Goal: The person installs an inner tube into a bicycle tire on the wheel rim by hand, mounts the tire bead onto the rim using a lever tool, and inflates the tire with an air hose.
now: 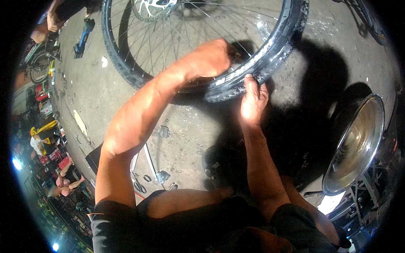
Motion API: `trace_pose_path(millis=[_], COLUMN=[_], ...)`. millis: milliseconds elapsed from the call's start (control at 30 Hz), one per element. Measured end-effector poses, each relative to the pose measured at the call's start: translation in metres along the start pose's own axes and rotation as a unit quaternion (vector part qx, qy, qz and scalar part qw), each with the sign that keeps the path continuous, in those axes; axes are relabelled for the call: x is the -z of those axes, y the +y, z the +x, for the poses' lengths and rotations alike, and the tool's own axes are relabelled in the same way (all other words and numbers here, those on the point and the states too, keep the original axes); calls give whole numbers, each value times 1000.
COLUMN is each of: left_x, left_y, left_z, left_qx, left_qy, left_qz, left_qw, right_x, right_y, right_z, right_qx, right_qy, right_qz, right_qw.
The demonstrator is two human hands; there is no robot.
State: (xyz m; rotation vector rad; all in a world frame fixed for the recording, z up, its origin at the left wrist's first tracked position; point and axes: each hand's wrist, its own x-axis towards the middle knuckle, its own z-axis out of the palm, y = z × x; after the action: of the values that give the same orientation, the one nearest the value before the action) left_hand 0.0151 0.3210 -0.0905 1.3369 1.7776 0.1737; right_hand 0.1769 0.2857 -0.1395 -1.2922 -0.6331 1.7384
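A bicycle wheel (171, 31) with thin spokes and a disc rotor (152, 6) is in front of me, its lower rim close to both my hands. Around it runs a black knobby tyre (287, 46) with white marks on its sidewall. My left hand (211, 58) reaches over the spokes, closed in a fist against the inside of the rim; its fingertips and whatever they grip are hidden. From the near side, my right hand (254, 99) grasps the tyre, thumb lying on the sidewall and the other fingers curled underneath.
A round metal basin (354, 145) stands tilted at the right. Small parts and rings (147, 178) lie on the concrete floor near my leg. A blue and black tool (84, 38) lies far left, below another person's hand (53, 21). Clutter and a person (65, 183) are at the left.
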Motion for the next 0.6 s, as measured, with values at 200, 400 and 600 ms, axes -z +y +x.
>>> trace_pose_path(millis=[200, 400, 600], left_x=[-6, -9, -13], left_y=[5, 25, 22], left_z=[-1, -14, -13], left_qx=[7, 23, -17], left_qy=[30, 48, 64], left_qz=[80, 186, 204], left_qw=[996, 981, 977], right_x=[1, 2, 8], right_y=[1, 2, 12], right_z=[1, 2, 8], right_qx=[-6, 6, -1], right_qy=[11, -10, -21], right_qz=[-25, 4, -9], right_qw=[1000, 1000, 1000])
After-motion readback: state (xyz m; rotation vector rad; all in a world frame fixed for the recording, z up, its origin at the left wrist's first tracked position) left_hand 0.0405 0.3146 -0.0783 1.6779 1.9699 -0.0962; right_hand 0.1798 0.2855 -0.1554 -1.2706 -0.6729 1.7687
